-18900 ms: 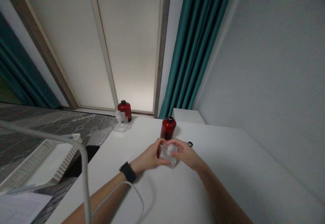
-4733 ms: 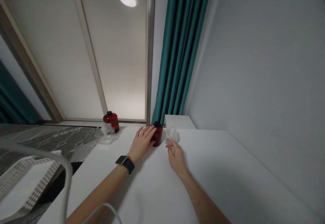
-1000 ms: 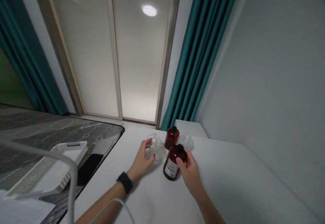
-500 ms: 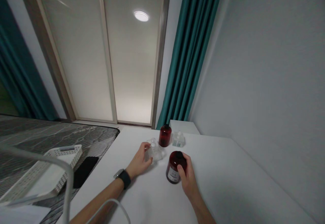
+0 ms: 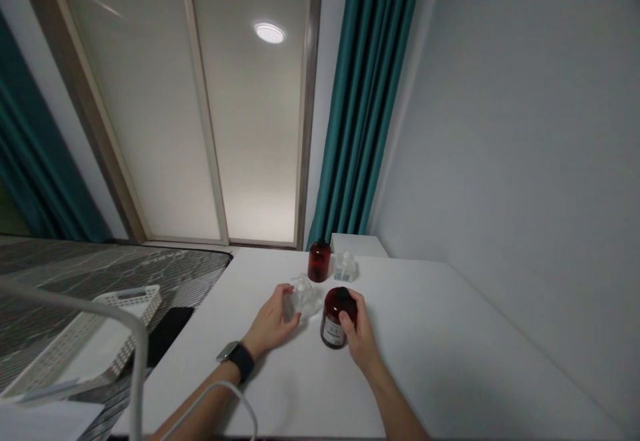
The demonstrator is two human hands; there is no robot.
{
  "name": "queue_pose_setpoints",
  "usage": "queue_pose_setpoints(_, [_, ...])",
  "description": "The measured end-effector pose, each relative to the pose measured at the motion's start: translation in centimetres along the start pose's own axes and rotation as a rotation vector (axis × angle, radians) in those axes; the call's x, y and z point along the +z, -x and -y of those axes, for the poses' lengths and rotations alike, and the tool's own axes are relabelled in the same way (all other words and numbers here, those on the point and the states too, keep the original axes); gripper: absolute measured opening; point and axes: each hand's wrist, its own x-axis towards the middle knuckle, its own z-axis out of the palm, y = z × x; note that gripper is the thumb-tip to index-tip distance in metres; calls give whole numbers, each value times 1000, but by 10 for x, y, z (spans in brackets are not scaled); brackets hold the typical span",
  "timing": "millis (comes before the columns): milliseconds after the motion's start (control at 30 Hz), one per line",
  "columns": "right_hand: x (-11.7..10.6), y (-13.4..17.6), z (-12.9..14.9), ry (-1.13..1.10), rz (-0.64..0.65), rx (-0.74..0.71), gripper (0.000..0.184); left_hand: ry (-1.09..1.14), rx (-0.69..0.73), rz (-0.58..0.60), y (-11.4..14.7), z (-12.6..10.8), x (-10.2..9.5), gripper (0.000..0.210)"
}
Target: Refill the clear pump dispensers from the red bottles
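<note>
My right hand point(image 5: 361, 337) is wrapped round a dark amber bottle point(image 5: 334, 331) with a pale label and a black neck, upright at the table's middle. On the left, my left hand point(image 5: 273, 322) curves its thumb and fingers about the side of a clear, see-through ornament-like piece point(image 5: 304, 298); its exact kind is hard to make out. A black watch point(image 5: 239, 357) circles the left wrist. Behind the hands stand a second amber bottle point(image 5: 319, 262) and, beside it, another clear piece point(image 5: 345, 267) shaped like a small house.
The white table point(image 5: 430, 374) meets the wall on the right. A white perforated basket point(image 5: 65, 354) and a black flat object point(image 5: 170, 334) lie to the left. A white cable point(image 5: 225, 387) crosses over my left forearm. Frosted sliding doors and a teal curtain point(image 5: 345, 127) are behind.
The view has shifted slightly. My left hand and the clear piece have come a little nearer to me, narrowing the gap to the held bottle. Both hands keep their grasp.
</note>
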Motion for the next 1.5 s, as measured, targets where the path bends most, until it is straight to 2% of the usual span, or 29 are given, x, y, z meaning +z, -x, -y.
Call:
queue_pose_setpoints(167, [-3, 2, 2, -30, -10, 11, 37, -50, 139, -209, 3, -10, -11, 56])
queue_pose_setpoints(267, [-4, 1, 3, -50, 1, 31, 38, -101, 219, -264, -2, -35, -19, 47])
queue_pose_setpoints(333, [-3, 1, 4, -39, 11, 20, 40, -107, 247, -169, -10, -60, -20, 35])
queue_pose_setpoints(433, [-1, 2, 3, -64, 46, 15, 52, 9, 218, 15, -26, -97, -14, 41])
queue_pose_setpoints(533, [1, 3, 0, -92, 82, 29, 63, 61, 188, 117, -39, -115, -7, 39])
queue_pose_setpoints(667, [1, 4, -2, -90, 87, 60, 62, 93, 202, 296, -48, -112, -11, 35])
queue_pose_setpoints(767, [3, 2, 0, -122, 115, 55, 59, 112, 205, 324, -50, -108, -14, 28])
queue_pose_setpoints(833, [4, 1, 3, -147, 131, 44, 59, 107, 196, 288, -49, -109, -11, 22])
queue_pose_setpoints(1033, [6, 1, 6, -141, 126, 44, 63, 159, 29, 46, -39, -110, 10, 11])
queue_pose_setpoints(1167, [6, 3, 3, -98, 120, 53, 61, 254, 105, -17, -30, -99, 15, 22])
queue_pose_setpoints(1267, [5, 4, 2, -81, 125, 65, 60, 237, 150, -64, -27, -93, 14, 20])
queue_pose_setpoints(1333, [5, 4, 1, -74, 126, 64, 60, 198, 165, -43, -28, -92, 11, 30])
queue_pose_setpoints(1400, [5, 5, 0, -76, 124, 54, 59, 158, 217, 44, -29, -95, 6, 41])
queue_pose_setpoints(1500, [5, 6, 0, -70, 119, 43, 58, 105, 277, 99, -31, -99, -1, 38])
